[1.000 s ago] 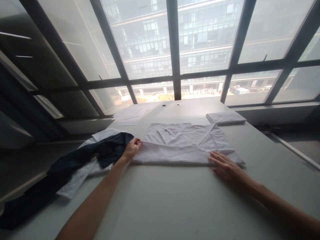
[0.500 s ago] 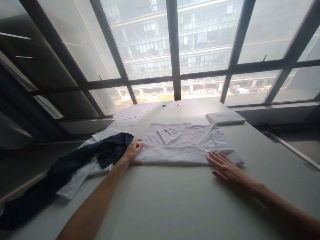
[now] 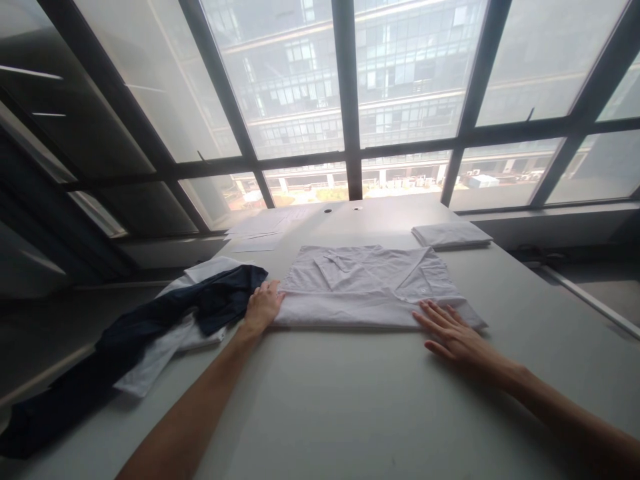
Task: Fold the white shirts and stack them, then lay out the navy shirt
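A white shirt lies on the table with its near part folded over into a long flat band; a button shows near its right side. My left hand rests at the shirt's left edge, fingers extended and thumb against the cloth, holding nothing. On the right end of the folded band, my right hand lies flat with its fingers spread.
Dark navy clothing is heaped over white garments at the table's left edge. A folded white cloth sits at the back right, and papers lie at the back left. Large windows stand beyond the white table.
My left hand has let go of its pinch on the shirt's left edge, and its fingers have straightened. My right hand has flattened and shifted very slightly left. The shirt has barely moved.
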The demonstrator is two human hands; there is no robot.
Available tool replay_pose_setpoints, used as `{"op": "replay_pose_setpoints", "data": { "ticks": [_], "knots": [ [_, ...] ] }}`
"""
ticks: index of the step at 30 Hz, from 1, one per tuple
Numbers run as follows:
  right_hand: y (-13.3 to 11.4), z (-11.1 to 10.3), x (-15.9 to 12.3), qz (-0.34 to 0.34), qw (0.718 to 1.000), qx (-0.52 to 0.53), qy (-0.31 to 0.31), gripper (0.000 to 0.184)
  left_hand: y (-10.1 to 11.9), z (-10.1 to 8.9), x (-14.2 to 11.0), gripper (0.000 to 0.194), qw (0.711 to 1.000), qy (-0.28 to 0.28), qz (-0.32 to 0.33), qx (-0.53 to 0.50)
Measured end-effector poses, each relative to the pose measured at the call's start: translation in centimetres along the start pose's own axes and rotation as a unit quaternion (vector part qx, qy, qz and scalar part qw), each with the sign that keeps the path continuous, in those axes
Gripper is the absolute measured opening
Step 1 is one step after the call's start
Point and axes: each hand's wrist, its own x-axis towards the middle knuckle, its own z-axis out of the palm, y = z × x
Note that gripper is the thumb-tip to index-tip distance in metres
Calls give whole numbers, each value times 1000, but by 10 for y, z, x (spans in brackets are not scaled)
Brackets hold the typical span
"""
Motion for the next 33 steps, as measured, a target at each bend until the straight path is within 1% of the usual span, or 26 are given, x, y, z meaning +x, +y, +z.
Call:
{"op": "replay_pose_setpoints", "data": {
  "ticks": [1, 2, 3, 4, 5, 6, 7, 8, 10, 11, 16, 18, 19, 21, 23, 26, 28, 30, 31, 33],
  "knots": [
    [0, 0, 0, 1, 1000, 0, -2, 63, 8, -2, -2, 43, 1000, 22, 13, 7],
    [0, -1, 0, 2, 1000, -1, -3, 63, 17, -4, -4, 44, 998, 42, 41, 2],
    [0, -1, 0, 2, 1000, -2, -5, 63, 27, -5, -7, 45, 995, 53, 84, -13],
    [0, -1, 1, 2, 1000, -4, -6, 63, 38, -4, -11, 47, 989, 51, 137, -32],
    [-1, -1, 1, 1, 1000, -6, -8, 63, 48, -3, -16, 50, 980, 32, 190, -51],
    [-1, -1, 1, 1, 1000, -7, -9, 63, 58, 0, -21, 54, 970, -2, 235, -59],
    [-1, -1, 2, 1, 1000, -7, -10, 63, 66, 3, -26, 58, 962, -44, 262, -58],
    [-1, 0, 2, 1, 1000, -7, -12, 63, 73, 7, -30, 62, 956, -87, 274, -51],
    [0, 1, 2, 1, 1000, -5, -11, 63, 80, 13, -38, 66, 952, -148, 266, -36],
    [1, 1, 2, 1, 1000, -5, -11, 64, 82, 15, -41, 67, 953, -162, 256, -32],
    [0, 0, 1, 13, 1000, -4, -18, 64, 80, 15, -42, 67, 957, -171, 234, -23],
    [-10, -2, 6, 19, 1000, -10, -2, 64, 81, 14, -41, 67, 955, -179, 235, -17],
    [-19, -4, 11, 18, 1000, -11, 7, 64, 81, 14, -41, 67, 955, -181, 235, -13],
    [-44, -5, 29, 6, 1000, -7, 15, 64, 82, 14, -40, 67, 955, -182, 233, -5],
    [-77, -3, 56, -19, 1000, 5, 6, 67, 83, 14, -41, 67, 956, -182, 230, 2],
    [-126, 9, 105, -41, 999, 24, 7, 68, 84, 13, -42, 67, 957, -175, 231, 5],
    [-147, 21, 132, -43, 998, 40, 11, 71, 84, 13, -43, 66, 958, -169, 232, 5],
    [-155, 31, 148, -50, 998, 49, -1, 72, 84, 14, -44, 64, 959, -165, 231, 8],
    [-153, 35, 151, -54, 997, 50, -13, 72, 84, 15, -43, 63, 959, -165, 229, 9],
    [-140, 39, 148, -56, 997, 48, -38, 72, 82, 17, -43, 63, 960, -167, 225, 10]
  ]
}}
